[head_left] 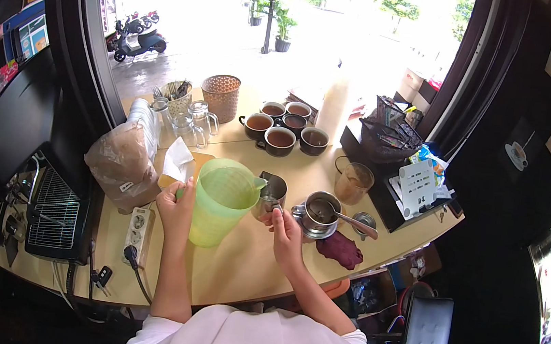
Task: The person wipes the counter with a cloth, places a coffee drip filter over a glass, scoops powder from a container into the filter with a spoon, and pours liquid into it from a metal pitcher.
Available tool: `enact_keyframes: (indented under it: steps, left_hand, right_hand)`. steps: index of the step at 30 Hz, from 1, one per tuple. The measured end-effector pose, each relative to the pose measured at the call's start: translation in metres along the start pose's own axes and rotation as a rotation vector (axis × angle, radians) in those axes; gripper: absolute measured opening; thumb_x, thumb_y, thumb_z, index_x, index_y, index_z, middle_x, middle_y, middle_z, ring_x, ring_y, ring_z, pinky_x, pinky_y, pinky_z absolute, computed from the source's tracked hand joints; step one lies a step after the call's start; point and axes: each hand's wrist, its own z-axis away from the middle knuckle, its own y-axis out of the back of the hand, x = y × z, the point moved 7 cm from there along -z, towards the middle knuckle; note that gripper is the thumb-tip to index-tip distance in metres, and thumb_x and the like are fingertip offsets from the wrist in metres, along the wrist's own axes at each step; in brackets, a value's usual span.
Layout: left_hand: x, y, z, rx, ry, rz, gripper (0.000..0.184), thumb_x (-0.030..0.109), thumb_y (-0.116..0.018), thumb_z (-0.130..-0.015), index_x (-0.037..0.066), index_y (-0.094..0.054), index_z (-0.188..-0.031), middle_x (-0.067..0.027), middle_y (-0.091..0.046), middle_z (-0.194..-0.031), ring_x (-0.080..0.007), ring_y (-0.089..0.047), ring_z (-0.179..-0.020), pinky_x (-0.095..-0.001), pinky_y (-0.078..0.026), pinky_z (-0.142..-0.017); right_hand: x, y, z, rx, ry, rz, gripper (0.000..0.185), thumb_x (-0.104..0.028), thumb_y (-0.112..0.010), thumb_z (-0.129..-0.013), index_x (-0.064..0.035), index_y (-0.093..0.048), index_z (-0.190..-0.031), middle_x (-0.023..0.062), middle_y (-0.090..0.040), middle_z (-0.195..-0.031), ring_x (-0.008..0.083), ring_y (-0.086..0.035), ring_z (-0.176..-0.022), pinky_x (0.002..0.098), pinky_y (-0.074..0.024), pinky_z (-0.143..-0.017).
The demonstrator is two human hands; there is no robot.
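My left hand point(176, 209) is closed round the handle of a translucent green plastic pitcher point(219, 210), which stands upright near the middle of the table. Beside its spout is a shiny metal mug point(273, 189), dark inside, its handle pinched in the fingers of my right hand point(287, 237). What the mug holds, if anything, I cannot make out. To the right of that hand a metal pot point(321, 212) contains dark liquid, with a spoon point(355, 224) resting in it. A crumpled maroon cloth point(340, 250) lies just in front of the pot.
Several dark cups point(280, 142) of brown drink stand at the back. Glass mugs point(202, 122), a woven basket point(219, 100) and a plastic bag point(124, 164) are at left, near a power strip point(138, 231). A glass pitcher point(354, 184) and a black tray point(382, 199) are at right.
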Motion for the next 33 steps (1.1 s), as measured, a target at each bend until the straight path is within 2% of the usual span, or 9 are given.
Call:
enact_keyframes:
  steps: [16,33]
  left_hand:
    - [0.0020,-0.0010,0.0000,-0.010,-0.057,-0.011,0.042,0.012,-0.062,-0.091,0.009,-0.037,-0.058,0.0111,-0.028,-0.057,0.0006,-0.021,-0.052,-0.0247,-0.013,-0.045]
    - [0.0018,-0.0034,0.0010,-0.020,-0.023,-0.014,0.042,0.012,-0.061,-0.092,0.009,-0.036,-0.058,0.0111,-0.027,-0.058,0.0008,-0.022,-0.053,-0.0240,-0.013,-0.045]
  right_hand:
    - [-0.0025,-0.0002,0.0017,-0.008,0.007,0.002,0.036,-0.029,-0.043,-0.103,-0.0023,-0.063,-0.089,0.0008,-0.062,-0.084,0.0082,-0.054,-0.080,0.0248,-0.0436,-0.072]
    - [-0.0019,0.0018,0.0028,-0.016,0.003,-0.007,0.036,-0.030,-0.043,-0.103,-0.0031,-0.063,-0.090,0.0008,-0.063,-0.085,0.0080,-0.054,-0.080,0.0246,-0.0436,-0.071]
